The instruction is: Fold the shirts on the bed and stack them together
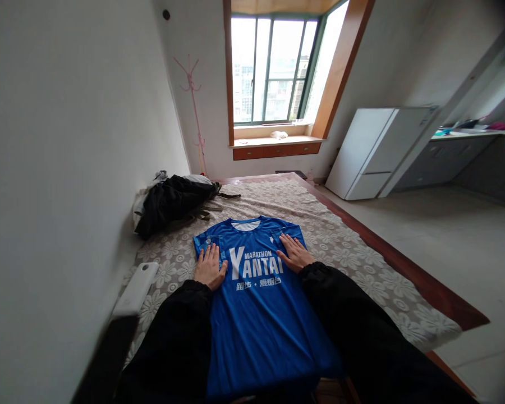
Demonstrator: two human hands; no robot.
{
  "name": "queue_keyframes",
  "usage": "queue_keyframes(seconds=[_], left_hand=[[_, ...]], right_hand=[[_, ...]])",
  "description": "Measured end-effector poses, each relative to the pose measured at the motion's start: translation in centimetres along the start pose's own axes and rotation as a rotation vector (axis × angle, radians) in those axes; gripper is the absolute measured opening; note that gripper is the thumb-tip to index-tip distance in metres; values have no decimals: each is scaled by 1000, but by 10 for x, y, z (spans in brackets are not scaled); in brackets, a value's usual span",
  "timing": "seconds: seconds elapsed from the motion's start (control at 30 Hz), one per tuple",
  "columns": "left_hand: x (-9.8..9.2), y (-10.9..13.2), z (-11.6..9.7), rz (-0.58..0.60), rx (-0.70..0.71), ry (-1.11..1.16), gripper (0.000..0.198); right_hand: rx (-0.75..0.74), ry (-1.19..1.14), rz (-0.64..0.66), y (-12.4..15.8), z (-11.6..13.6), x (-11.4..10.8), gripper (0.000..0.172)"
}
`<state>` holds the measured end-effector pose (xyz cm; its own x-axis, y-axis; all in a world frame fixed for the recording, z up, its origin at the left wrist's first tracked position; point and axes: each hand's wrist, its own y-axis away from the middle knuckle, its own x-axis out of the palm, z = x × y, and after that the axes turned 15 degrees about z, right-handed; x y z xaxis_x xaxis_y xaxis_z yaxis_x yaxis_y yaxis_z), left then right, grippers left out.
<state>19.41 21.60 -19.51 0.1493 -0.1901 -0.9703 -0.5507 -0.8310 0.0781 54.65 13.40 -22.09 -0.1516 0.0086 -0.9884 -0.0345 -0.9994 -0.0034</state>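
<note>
A blue T-shirt [256, 320] with white "Marathon Yantai" lettering lies spread out, front side up, its collar pointing away from me. Both short sleeves look folded in over the chest. My left hand [211, 266] rests flat on the shirt's left side, just below the left sleeve, fingers stretched out. On the other side, my right hand [295, 253] lies flat by the right sleeve, covering the end of the lettering. Neither hand grips the cloth. The shirt's bottom hem runs toward me and is partly hidden at the lower edge of the view.
The shirt lies on a floral-patterned cover [362, 269] with a wooden edge [437, 292] at right. A dark bundle [177, 199] with straps sits by the wall. A white device [135, 289] lies at left. Beyond stand a pink coat rack [196, 112] and a white fridge [374, 148].
</note>
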Motion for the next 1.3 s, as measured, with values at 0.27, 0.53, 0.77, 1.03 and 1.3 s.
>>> queue_keyframes(seconds=[0.27, 0.53, 0.77, 1.03, 1.3], left_hand=[[-7, 3, -2, 9, 41, 60, 52], [-2, 4, -5, 3, 83, 17, 58], [2, 8, -12, -72, 50, 49, 47], [-7, 8, -15, 1, 98, 160, 52], [-31, 11, 1, 11, 69, 252, 47]], right_hand=[[-5, -107, -87, 6, 4, -12, 37], [6, -169, 15, -13, -8, -10, 52], [16, -198, -74, -6, 6, 15, 62], [-43, -126, -71, 2, 16, 5, 62], [52, -91, -49, 13, 23, -17, 35]])
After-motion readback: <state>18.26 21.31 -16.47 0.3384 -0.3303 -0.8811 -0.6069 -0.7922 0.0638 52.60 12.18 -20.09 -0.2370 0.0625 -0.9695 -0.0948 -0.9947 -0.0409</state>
